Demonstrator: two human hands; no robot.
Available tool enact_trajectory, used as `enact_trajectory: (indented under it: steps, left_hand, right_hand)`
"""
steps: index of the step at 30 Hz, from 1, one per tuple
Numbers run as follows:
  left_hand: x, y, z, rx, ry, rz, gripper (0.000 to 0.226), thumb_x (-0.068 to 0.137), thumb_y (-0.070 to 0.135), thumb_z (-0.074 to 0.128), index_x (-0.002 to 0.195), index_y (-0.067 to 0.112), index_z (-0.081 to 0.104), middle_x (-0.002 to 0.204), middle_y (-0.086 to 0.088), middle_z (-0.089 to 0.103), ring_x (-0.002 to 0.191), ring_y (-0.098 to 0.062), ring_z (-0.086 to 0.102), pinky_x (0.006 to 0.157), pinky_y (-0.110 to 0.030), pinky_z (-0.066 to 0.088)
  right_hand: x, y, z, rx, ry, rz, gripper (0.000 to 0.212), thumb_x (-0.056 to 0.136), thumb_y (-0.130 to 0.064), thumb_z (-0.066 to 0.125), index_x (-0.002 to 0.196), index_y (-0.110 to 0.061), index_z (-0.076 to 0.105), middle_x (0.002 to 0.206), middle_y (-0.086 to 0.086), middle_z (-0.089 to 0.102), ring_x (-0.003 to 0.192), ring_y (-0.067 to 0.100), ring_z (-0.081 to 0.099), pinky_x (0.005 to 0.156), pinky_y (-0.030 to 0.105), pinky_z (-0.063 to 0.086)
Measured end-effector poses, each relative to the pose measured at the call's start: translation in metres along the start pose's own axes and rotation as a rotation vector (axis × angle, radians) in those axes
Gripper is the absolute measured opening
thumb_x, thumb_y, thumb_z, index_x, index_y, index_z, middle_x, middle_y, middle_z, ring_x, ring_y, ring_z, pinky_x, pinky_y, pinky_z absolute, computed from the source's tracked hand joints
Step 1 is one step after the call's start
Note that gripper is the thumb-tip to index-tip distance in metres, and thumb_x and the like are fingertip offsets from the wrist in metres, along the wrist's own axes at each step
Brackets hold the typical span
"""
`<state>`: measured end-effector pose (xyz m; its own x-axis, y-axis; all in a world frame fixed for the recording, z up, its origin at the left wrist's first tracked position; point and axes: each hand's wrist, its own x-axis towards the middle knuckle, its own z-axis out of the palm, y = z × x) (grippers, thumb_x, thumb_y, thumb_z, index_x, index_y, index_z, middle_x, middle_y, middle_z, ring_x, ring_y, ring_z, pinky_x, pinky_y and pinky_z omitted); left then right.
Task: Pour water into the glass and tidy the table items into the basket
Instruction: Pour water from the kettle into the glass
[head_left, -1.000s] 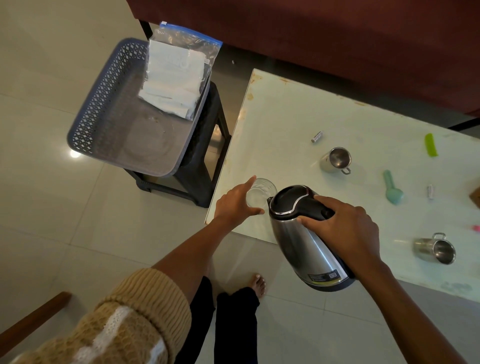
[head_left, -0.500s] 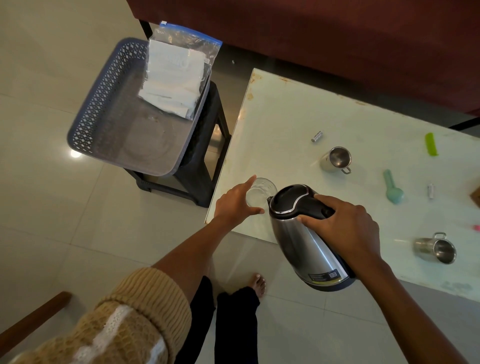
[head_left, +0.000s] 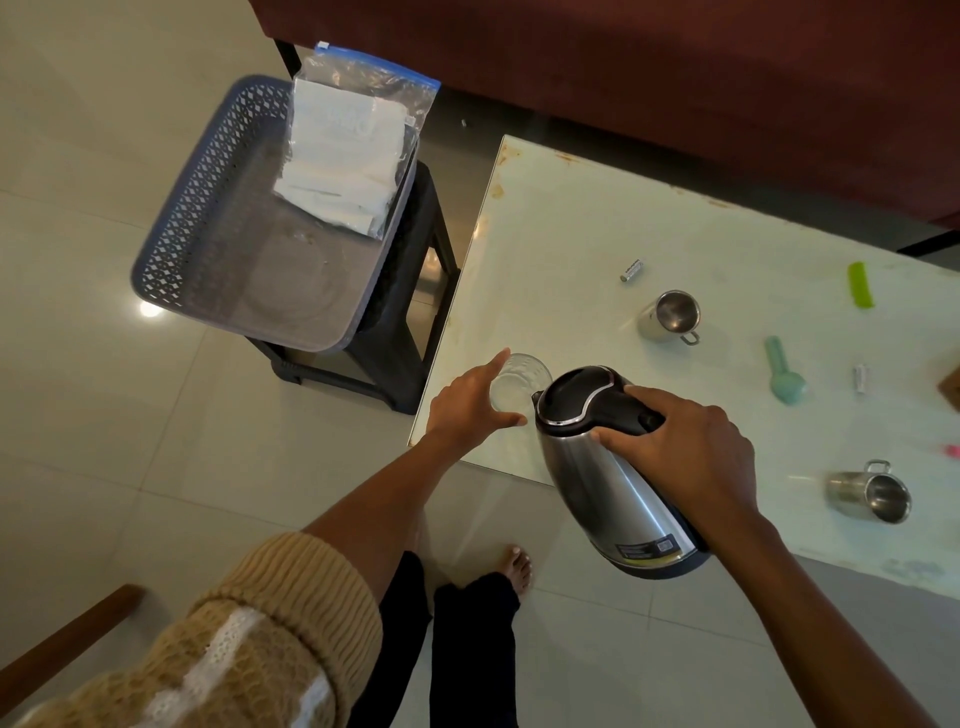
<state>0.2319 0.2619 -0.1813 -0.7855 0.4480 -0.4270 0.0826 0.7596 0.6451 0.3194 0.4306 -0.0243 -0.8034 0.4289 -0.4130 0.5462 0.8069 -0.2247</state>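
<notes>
A clear glass (head_left: 522, 382) stands near the table's front left corner, and my left hand (head_left: 470, 405) wraps around its left side. My right hand (head_left: 685, 447) grips the black handle of a steel kettle (head_left: 608, 473), which is tilted with its spout right at the glass rim. I cannot see a stream of water. The grey lattice basket (head_left: 208, 208) sits on a black stool (head_left: 410, 291) left of the table, with a zip bag of papers (head_left: 348, 156) leaning inside it.
On the pale table (head_left: 571, 218) lie two steel mugs (head_left: 670, 317) (head_left: 872, 493), two batteries (head_left: 631, 270) (head_left: 861, 378), a teal scoop (head_left: 784, 371) and a green comb (head_left: 860, 285). A dark red sofa (head_left: 675, 78) runs behind. My bare foot (head_left: 517, 566) is on the tiled floor.
</notes>
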Motion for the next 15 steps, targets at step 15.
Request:
enact_trajectory:
  steps: [15]
  left_hand:
    - [-0.0004,0.0002,-0.0005,-0.028,-0.014,-0.014,0.093,0.073,0.041,0.075,0.147,0.026,0.021,0.144,-0.004,0.045,0.121,-0.025,0.054,0.097,-0.042,0.049]
  right_hand:
    - [0.0014,0.0004,0.0000,0.004,-0.013,0.006,0.059,0.076,-0.058,0.061,0.129,-0.035,0.051,0.112,0.003,0.068,0.101,0.027,0.061,0.083,0.034,0.048]
